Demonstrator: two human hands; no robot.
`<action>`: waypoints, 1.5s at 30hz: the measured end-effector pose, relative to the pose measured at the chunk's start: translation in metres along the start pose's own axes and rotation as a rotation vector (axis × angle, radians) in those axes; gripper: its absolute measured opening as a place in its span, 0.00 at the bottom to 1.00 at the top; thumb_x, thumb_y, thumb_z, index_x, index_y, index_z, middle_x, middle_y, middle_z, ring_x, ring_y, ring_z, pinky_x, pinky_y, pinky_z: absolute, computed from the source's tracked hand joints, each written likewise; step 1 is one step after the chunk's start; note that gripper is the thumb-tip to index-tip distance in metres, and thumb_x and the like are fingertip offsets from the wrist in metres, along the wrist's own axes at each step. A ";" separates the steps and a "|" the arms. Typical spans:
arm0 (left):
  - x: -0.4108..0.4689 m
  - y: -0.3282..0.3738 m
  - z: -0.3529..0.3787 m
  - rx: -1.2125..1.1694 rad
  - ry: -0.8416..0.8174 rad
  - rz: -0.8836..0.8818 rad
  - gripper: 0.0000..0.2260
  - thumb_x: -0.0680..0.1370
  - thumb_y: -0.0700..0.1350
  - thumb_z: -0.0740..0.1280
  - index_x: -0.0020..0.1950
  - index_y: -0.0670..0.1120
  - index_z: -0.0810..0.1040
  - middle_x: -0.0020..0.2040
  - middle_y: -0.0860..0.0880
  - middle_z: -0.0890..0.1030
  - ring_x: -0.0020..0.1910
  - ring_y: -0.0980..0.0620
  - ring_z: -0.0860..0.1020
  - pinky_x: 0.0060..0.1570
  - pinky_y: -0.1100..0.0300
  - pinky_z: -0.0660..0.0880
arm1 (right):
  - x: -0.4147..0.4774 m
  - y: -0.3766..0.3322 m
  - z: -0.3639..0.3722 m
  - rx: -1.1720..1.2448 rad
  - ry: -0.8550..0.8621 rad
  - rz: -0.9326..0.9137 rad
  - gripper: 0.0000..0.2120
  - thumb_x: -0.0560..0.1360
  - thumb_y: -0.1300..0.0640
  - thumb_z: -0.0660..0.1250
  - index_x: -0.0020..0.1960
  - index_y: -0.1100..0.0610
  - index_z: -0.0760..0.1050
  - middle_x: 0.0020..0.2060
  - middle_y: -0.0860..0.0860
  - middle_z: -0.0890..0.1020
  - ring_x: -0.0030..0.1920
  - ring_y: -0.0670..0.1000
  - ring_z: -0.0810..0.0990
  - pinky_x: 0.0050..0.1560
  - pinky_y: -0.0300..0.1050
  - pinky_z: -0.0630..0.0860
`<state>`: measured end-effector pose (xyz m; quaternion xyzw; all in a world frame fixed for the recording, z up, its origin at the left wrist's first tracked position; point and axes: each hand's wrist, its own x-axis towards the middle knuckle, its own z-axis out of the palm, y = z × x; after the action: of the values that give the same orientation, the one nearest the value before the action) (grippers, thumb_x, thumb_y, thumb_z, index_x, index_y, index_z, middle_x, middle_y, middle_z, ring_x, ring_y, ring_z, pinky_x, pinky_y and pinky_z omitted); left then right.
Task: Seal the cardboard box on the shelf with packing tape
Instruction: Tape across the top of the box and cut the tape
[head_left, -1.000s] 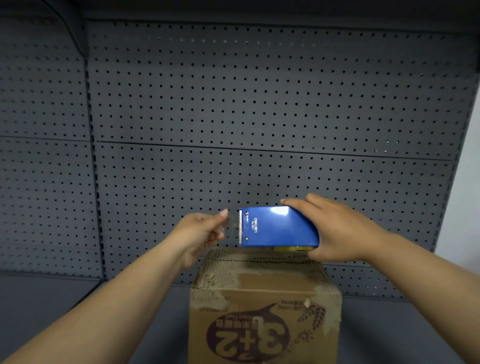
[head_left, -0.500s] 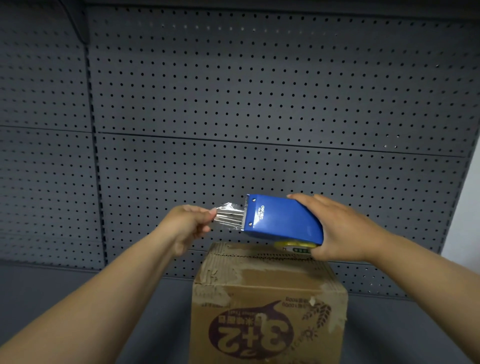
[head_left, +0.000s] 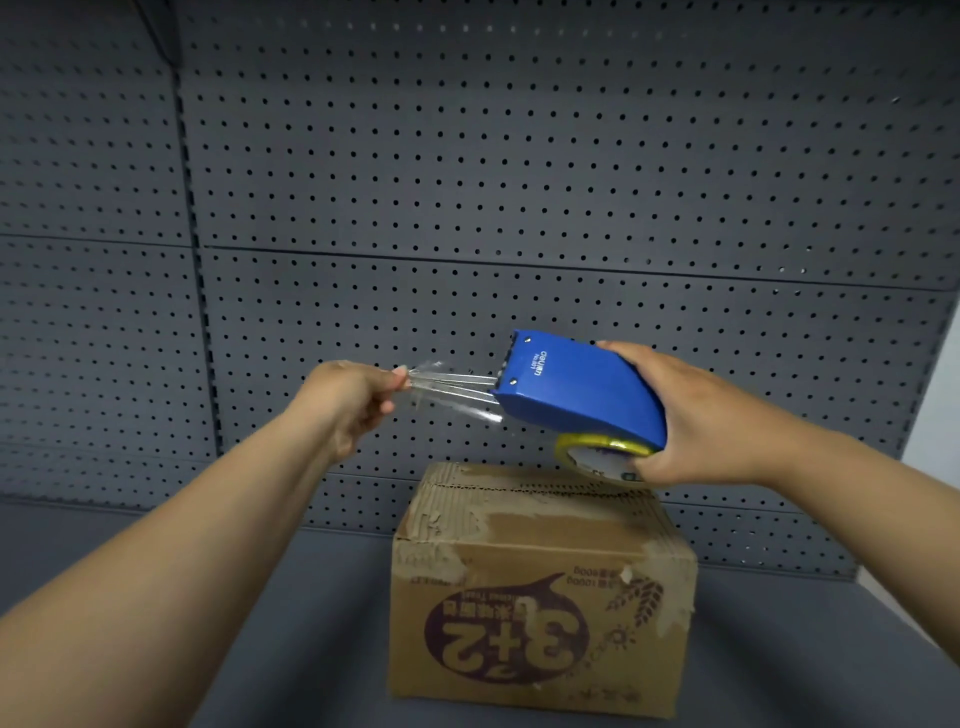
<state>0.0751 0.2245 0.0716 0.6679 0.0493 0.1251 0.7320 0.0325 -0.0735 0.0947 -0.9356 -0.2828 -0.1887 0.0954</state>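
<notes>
Gripping the blue tape dispenser (head_left: 582, 387) in your right hand (head_left: 696, 415), you pinch the clear tape (head_left: 452, 387) with your left hand (head_left: 353, 397) at 9 o'clock of it. The cardboard box (head_left: 540, 592) sits on the shelf (head_left: 270, 597) at 6 o'clock, below the dispenser.

One head-worn wide-angle view looks forward and slightly down, close over a worn brown cardboard box (head_left: 540, 587), facing a grey perforated metal back panel (head_left: 519, 182).
</notes>
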 end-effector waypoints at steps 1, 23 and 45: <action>0.000 0.001 -0.002 0.012 0.001 0.012 0.07 0.75 0.40 0.67 0.37 0.40 0.79 0.32 0.48 0.73 0.28 0.55 0.67 0.34 0.65 0.69 | -0.002 0.000 -0.001 -0.005 -0.003 0.003 0.47 0.62 0.48 0.73 0.70 0.38 0.46 0.62 0.41 0.64 0.57 0.44 0.68 0.52 0.42 0.71; -0.002 -0.083 -0.007 0.044 0.041 -0.287 0.04 0.74 0.40 0.68 0.41 0.40 0.79 0.29 0.49 0.70 0.19 0.56 0.69 0.24 0.66 0.65 | 0.021 -0.004 0.020 -0.352 -0.193 -0.050 0.47 0.68 0.37 0.65 0.71 0.37 0.32 0.44 0.44 0.62 0.45 0.46 0.68 0.37 0.40 0.68; -0.009 -0.069 0.013 0.933 -0.202 0.292 0.17 0.81 0.43 0.55 0.70 0.46 0.69 0.75 0.49 0.65 0.73 0.50 0.64 0.69 0.59 0.61 | 0.043 -0.009 0.026 -0.300 -0.304 -0.072 0.43 0.69 0.50 0.67 0.70 0.32 0.40 0.48 0.47 0.66 0.48 0.48 0.67 0.39 0.41 0.68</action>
<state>0.0773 0.2040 0.0041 0.9330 -0.0651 0.1254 0.3311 0.0682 -0.0371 0.0896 -0.9462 -0.2960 -0.0887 -0.0956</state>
